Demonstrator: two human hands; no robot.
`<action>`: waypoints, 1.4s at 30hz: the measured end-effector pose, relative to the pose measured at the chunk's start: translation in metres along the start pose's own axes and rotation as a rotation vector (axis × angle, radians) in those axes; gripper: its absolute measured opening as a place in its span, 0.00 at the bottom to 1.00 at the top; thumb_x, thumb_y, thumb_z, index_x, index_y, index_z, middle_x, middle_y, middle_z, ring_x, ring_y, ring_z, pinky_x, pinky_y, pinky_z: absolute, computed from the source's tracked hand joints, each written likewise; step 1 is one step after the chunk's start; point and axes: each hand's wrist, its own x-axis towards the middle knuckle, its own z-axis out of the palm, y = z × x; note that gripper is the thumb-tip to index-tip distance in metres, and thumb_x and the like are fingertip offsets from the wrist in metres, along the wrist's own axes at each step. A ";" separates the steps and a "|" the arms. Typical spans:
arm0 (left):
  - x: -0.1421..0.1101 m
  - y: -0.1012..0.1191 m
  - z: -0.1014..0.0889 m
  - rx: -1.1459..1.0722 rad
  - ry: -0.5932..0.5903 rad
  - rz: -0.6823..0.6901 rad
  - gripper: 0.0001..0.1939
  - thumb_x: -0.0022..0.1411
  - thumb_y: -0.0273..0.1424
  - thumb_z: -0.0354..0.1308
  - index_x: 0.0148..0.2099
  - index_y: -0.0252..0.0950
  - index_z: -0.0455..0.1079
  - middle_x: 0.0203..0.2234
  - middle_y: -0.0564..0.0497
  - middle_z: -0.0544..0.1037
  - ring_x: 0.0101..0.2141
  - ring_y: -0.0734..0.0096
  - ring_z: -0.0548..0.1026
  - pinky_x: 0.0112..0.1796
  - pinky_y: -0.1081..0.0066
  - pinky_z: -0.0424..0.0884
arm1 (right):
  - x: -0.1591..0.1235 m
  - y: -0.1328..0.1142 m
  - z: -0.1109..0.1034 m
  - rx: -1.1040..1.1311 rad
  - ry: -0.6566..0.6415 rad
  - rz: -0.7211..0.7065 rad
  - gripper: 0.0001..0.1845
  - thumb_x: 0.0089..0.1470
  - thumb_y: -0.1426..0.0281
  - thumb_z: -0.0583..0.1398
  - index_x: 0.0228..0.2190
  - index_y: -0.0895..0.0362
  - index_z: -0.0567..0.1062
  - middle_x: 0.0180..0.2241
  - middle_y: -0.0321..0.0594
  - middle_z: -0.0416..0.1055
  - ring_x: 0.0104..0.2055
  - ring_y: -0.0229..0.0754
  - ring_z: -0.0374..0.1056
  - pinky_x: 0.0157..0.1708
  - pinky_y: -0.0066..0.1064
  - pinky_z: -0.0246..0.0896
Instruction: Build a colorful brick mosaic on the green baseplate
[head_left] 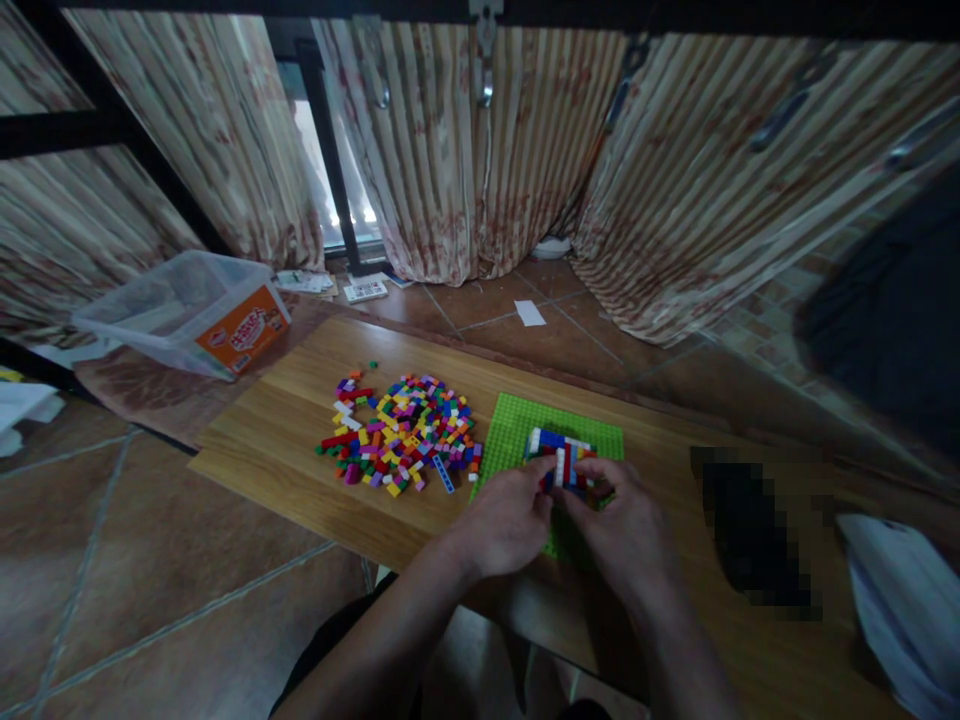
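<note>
A green studded baseplate point(514, 425) lies on the wooden table, carrying a low block of joined toy bricks point(556, 438) in blue, white, red and other colours. Both hands meet over this build. A long white brick point(559, 467) stands out between them. My left hand point(506, 515) has its thumb and forefinger closed at the white brick's left side. From the right, my right hand point(619, 510) reaches in with thumb and fingertips bent against the build's right part. The hands cover the near side of the build and part of the baseplate.
Left of the baseplate spreads a heap of loose coloured bricks point(420, 420) on the wooden table point(285, 400). A clear plastic bin point(172, 310) with an orange label stands beyond the table's left end. A blurred-out dark object point(757, 540) and a whitish bag point(900, 600) lie at right.
</note>
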 end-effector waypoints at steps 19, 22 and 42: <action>0.000 0.005 -0.001 0.046 -0.038 -0.017 0.28 0.60 0.24 0.47 0.64 0.32 0.60 0.38 0.43 0.79 0.35 0.63 0.76 0.40 0.65 0.72 | 0.003 0.001 -0.004 0.049 0.079 0.090 0.20 0.48 0.51 0.59 0.32 0.54 0.77 0.33 0.42 0.76 0.33 0.46 0.69 0.36 0.37 0.60; -0.001 0.005 -0.002 0.060 -0.042 -0.019 0.28 0.60 0.24 0.47 0.64 0.32 0.60 0.38 0.44 0.79 0.35 0.63 0.76 0.40 0.66 0.72 | 0.003 0.001 -0.004 0.035 0.089 0.085 0.19 0.49 0.52 0.58 0.32 0.54 0.78 0.33 0.42 0.76 0.33 0.46 0.69 0.36 0.37 0.60; -0.004 0.004 0.002 0.074 -0.045 -0.024 0.26 0.63 0.26 0.47 0.63 0.32 0.61 0.48 0.40 0.77 0.45 0.59 0.77 0.48 0.61 0.72 | -0.001 0.001 0.002 -0.067 -0.007 -0.189 0.24 0.56 0.58 0.57 0.50 0.55 0.76 0.46 0.48 0.64 0.46 0.49 0.66 0.48 0.45 0.64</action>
